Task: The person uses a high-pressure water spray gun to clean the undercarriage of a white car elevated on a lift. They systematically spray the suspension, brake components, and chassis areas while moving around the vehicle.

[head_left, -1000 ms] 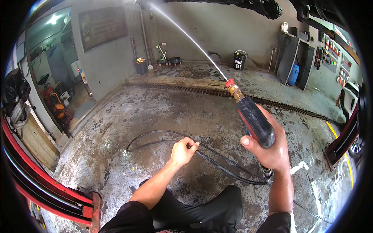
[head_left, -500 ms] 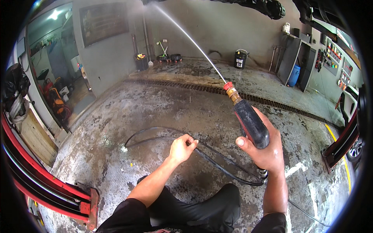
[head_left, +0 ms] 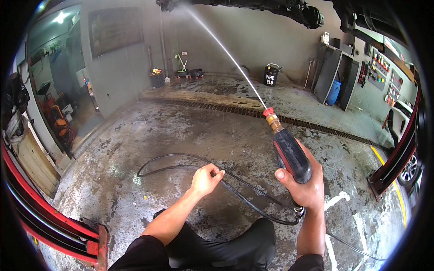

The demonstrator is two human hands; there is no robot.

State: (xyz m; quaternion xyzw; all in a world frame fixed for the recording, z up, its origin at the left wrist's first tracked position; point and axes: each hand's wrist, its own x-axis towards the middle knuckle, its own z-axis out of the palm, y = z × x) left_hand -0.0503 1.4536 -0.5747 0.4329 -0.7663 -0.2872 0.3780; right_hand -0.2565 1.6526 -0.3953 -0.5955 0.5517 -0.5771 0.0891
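Observation:
My right hand (head_left: pixel 308 187) is wrapped round the grip of a black and red pressure washer gun (head_left: pixel 293 156), its thumb on the near side. From the gun's brass fitting and red nozzle (head_left: pixel 268 111) a thin white water jet (head_left: pixel 226 53) shoots up and away to the left. It meets the dark underside of a raised vehicle (head_left: pixel 253 6) at the top edge, where spray mists. My left hand (head_left: pixel 206 180) is closed round the black hose (head_left: pixel 244 198), which loops over the wet floor and joins the gun below my right hand. The trigger is hidden.
A red lift post (head_left: pixel 54 221) stands at near left, another post (head_left: pixel 391 167) at right. A floor drain grate (head_left: pixel 217 110) crosses ahead. A black bucket (head_left: pixel 271 75), a grey cabinet (head_left: pixel 327 74) and a blue drum (head_left: pixel 333 92) stand near the back wall.
The view has shifted slightly, showing more of the vehicle's underside. The jet still sprays up at it. Both hands keep their hold on gun and hose.

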